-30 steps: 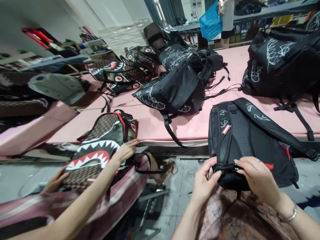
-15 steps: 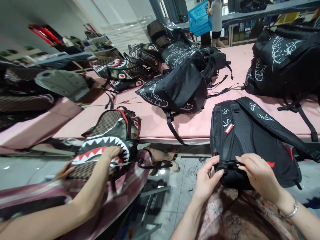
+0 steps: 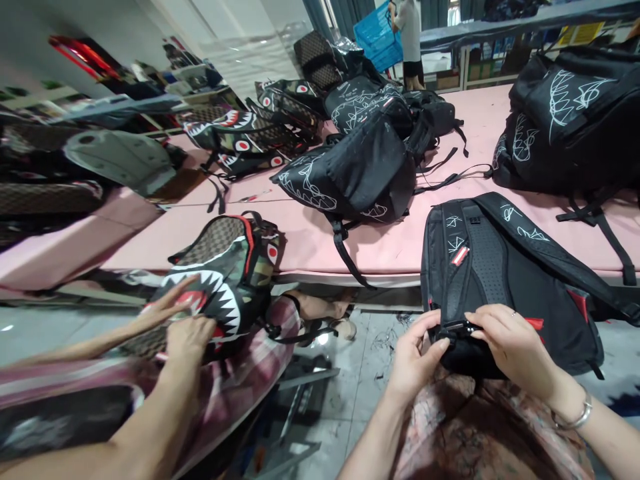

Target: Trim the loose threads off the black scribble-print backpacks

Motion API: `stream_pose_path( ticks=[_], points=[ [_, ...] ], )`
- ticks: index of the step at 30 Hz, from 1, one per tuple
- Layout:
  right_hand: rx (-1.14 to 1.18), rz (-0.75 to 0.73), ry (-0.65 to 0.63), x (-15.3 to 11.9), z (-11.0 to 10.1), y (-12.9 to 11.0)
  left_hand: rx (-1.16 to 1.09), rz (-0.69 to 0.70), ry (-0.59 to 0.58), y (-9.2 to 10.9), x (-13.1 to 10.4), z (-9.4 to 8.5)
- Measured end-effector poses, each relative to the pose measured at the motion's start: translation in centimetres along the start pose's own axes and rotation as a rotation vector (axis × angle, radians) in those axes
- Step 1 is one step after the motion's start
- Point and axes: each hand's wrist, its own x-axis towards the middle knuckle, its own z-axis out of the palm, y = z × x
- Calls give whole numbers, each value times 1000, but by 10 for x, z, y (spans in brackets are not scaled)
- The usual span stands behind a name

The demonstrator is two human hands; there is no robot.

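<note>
A black backpack (image 3: pixel 545 287) leans on the table edge and my lap, its back panel and shoulder straps facing up. White scribble drawings and a small red label mark the straps. At the lower end of its left shoulder strap (image 3: pixel 454 300), my left hand (image 3: pixel 417 357) pinches the webbing between thumb and fingers. Close beside it, my right hand (image 3: pixel 515 343) is closed, fingertips together at the same strap end. A small dark piece with shiny white spots shows at those fingertips; its kind is unclear.
Black backpacks (image 3: pixel 360 170) and shark-mouth backpacks lie on the pink table (image 3: pixel 305 243). To my left, a co-worker's hands (image 3: pixel 187 337) rest on a checked shark-mouth backpack (image 3: pixel 215 250). Further back, a person (image 3: pixel 411 40) holds a blue crate (image 3: pixel 379 39).
My hands stay at the strap end, the right one shifted very slightly left. The co-worker's hands have moved on the shark-mouth backpack. The person with the crate has moved left.
</note>
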Motion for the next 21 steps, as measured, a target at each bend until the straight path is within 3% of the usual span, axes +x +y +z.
stream_pose_path(
  ticks=[6, 10, 13, 16, 21],
  points=[
    [72, 12, 48, 2, -1, -1, -23, -20, 31, -2, -1, -2],
    [424, 281, 166, 11, 4, 3, -139, -61, 123, -2, -3, -1],
    [732, 454, 138, 28, 13, 2, -133, -44, 121, -5, -4, 3],
    [881, 536, 83, 49, 25, -5, 51, 19, 159, -9, -4, 9],
    [767, 572, 271, 77, 37, -15, 451, 188, 457, -16, -1, 13]
  ],
)
